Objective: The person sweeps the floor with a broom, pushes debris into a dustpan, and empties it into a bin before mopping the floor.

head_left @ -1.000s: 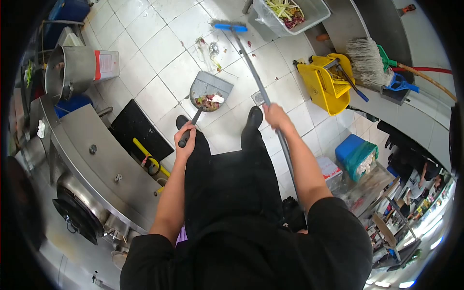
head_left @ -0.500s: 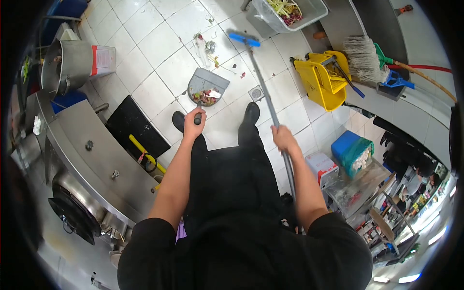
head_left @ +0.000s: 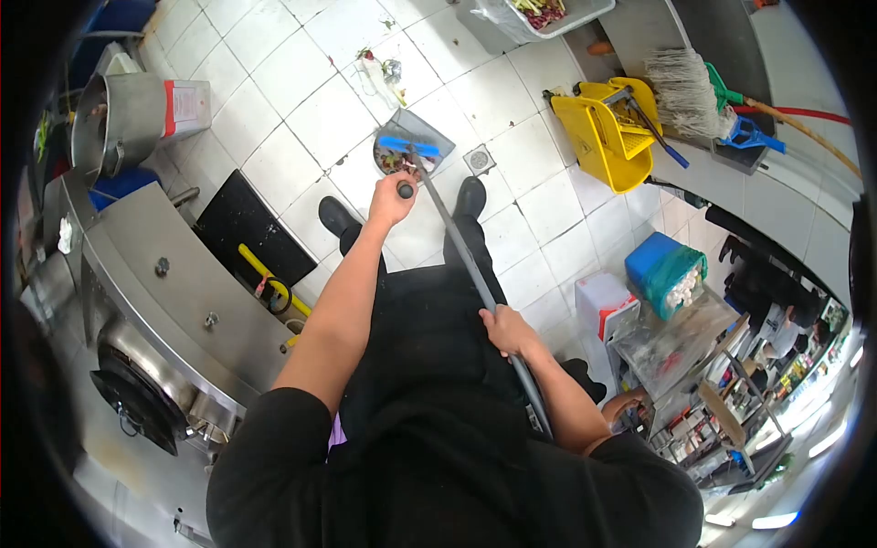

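Note:
My left hand [head_left: 393, 200] is closed around the handle of a grey dustpan [head_left: 438, 137] that rests on the white tiles between my feet. Reddish and green food scraps [head_left: 387, 161] lie in the pan. My right hand [head_left: 509, 331] grips the long grey pole of a broom [head_left: 464, 245], low in front of my apron. The broom's blue head [head_left: 407, 146] overlaps the pan's opening in this view, over part of the scraps. Beyond the pan, more vegetable scraps and a clear plastic piece [head_left: 375, 75] lie on the floor.
A yellow mop bucket [head_left: 598, 137] and a string mop [head_left: 685, 91] stand at the right. A grey bin with scraps [head_left: 585, 18] is at the top. Steel counter [head_left: 174, 274] and large pot [head_left: 128, 128] are on the left. A floor drain [head_left: 479, 161] lies near my right foot.
The broom head has swung left and toward me, from bare tile to over the dustpan. My right hand has come down and inward; the dustpan and left hand have shifted slightly right.

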The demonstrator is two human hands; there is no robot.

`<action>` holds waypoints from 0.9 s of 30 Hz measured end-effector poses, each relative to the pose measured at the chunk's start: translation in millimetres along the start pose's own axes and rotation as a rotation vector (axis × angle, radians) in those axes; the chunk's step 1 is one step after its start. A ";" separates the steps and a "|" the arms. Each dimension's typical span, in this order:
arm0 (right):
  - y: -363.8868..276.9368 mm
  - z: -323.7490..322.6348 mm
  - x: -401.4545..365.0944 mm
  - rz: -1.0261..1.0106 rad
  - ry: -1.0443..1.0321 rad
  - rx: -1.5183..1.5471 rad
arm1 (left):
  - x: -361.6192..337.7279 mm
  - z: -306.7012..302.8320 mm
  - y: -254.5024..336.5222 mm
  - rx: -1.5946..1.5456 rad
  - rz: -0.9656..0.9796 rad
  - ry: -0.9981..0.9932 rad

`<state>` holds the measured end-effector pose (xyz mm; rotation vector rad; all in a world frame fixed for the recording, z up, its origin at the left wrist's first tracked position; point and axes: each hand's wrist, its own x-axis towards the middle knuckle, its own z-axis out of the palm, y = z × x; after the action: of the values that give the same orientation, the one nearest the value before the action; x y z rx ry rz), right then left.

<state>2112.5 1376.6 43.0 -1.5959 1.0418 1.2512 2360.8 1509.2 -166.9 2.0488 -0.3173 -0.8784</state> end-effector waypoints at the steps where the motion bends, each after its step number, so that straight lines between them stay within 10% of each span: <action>1: -5.2 -5.9 -8.6 0.010 0.002 0.009 | -6.2 1.1 -4.6 0.002 -0.004 0.009; 7: -15.8 -93.5 145.0 -0.427 0.484 -0.205 | -32.1 -1.0 -20.2 -0.226 -0.053 0.350; 15: -196.2 -170.2 224.4 -0.213 0.351 -0.280 | -13.7 -15.9 -28.1 -0.346 -0.277 0.569; 19: -186.9 -156.0 296.0 -0.317 0.306 -0.608 | 21.8 -18.9 -34.4 -0.376 -0.196 0.681; 27: -59.2 -69.3 120.6 -0.280 0.200 -0.492 | 57.8 -51.9 -3.6 -0.149 -0.269 0.515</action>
<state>2207.4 1315.8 -57.7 -2.1938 0.6172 1.2282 2437.7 1513.8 -177.1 2.1182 0.3019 -0.4789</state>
